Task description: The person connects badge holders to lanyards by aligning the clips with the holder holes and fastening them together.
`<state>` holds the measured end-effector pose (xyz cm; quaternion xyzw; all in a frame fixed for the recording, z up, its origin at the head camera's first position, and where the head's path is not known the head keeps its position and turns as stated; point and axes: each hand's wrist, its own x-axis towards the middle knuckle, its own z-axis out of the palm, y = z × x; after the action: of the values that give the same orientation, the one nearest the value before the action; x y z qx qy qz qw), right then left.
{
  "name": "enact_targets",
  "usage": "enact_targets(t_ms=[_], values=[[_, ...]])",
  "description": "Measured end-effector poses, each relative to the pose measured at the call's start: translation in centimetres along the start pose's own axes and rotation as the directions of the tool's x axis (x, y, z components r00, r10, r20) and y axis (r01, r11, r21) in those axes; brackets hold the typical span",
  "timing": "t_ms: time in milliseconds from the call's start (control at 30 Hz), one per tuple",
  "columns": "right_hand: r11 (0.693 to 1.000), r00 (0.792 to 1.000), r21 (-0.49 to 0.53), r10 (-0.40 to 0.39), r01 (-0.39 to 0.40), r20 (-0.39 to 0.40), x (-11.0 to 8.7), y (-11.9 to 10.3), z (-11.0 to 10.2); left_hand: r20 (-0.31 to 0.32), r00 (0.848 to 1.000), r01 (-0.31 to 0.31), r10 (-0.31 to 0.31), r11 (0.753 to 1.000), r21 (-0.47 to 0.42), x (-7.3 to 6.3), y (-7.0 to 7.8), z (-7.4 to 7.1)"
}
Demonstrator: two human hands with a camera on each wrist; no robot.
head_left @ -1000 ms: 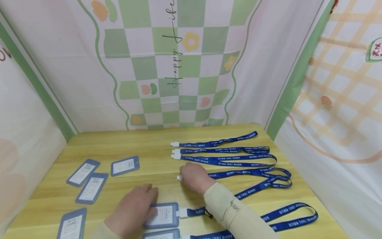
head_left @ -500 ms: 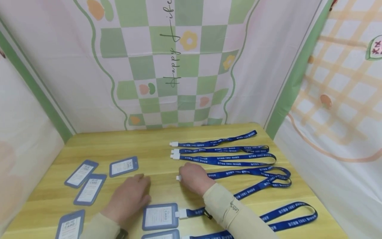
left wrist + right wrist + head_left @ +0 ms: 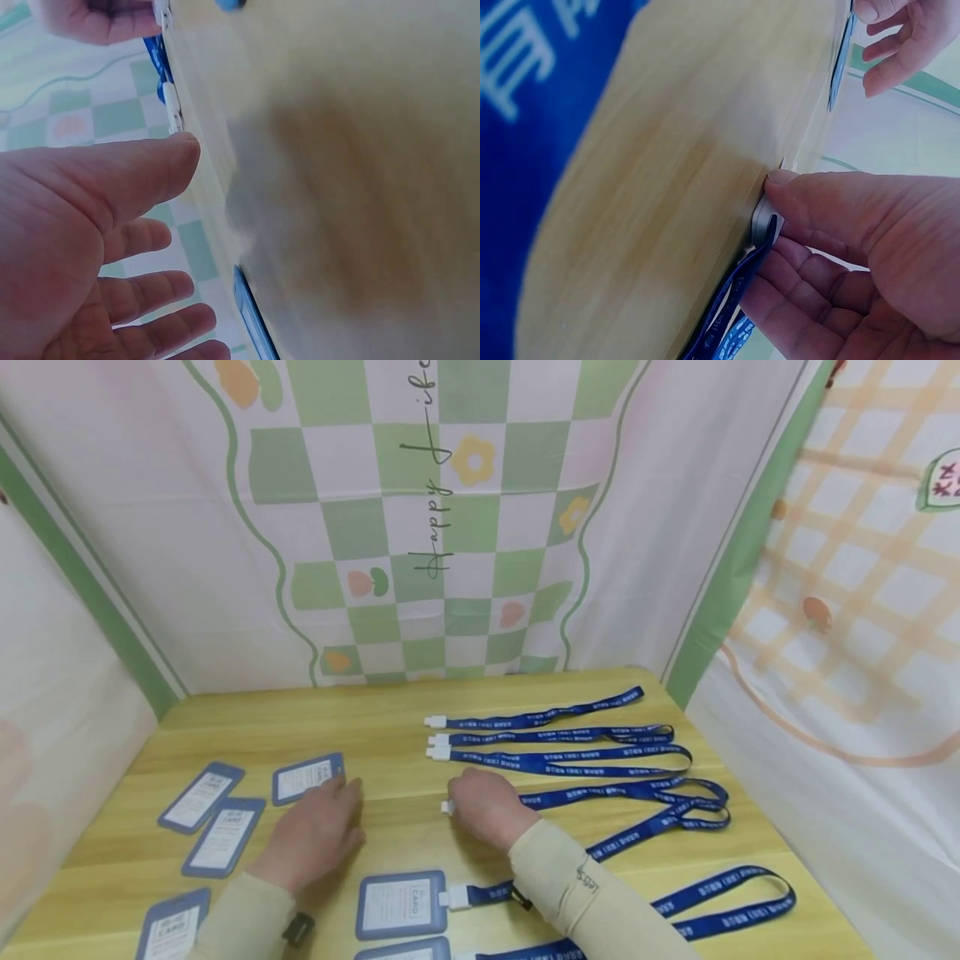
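Note:
My right hand [image 3: 489, 806] pinches the white plastic clip [image 3: 763, 219] of a blue lanyard [image 3: 615, 795] between thumb and fingers, low over the table. The strap trails off to the right and doubles back in loops. My left hand [image 3: 311, 837] holds nothing; its thumb and fingers are spread apart in the left wrist view. In the head view its fingertips overlap the near right corner of a blue-framed ID card holder [image 3: 303, 777]. The left wrist view shows a card holder [image 3: 253, 315] on the table below the fingers.
Three more lanyards [image 3: 517, 758] lie behind my right hand, clips leftward. Two card holders [image 3: 225, 837] [image 3: 201, 797] touch at the left, another [image 3: 171, 927] nearer me. A holder [image 3: 402, 904] joined to a lanyard lies in front, with a second holder [image 3: 405, 953] below it.
My left hand has moved away from the card holder joined to a lanyard, back and left to the loose holder. The right hand has kept its grip on the clip.

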<state>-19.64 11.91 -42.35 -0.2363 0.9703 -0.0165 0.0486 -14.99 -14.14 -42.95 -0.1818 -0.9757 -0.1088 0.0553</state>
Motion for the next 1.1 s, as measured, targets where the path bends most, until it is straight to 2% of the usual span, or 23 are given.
enact_targets(t_ms=[400,800,1100], values=[[1.000,0.999,-0.013,0.021,-0.021,0.029,0.0,0.0,0.3,0.071,0.995,0.072,-0.072,0.997,-0.001,0.8,-0.8,-0.7],[1.000,0.999,0.002,0.025,-0.025,0.034,0.0,0.0,0.5,0.120,0.989,0.088,-0.088,0.996,0.009,1.4,-1.6,0.0],[1.000,0.999,-0.010,0.014,-0.014,0.029,-0.2,0.1,0.4,0.166,0.982,0.093,-0.093,0.996,0.009,1.6,-1.6,-0.1]])
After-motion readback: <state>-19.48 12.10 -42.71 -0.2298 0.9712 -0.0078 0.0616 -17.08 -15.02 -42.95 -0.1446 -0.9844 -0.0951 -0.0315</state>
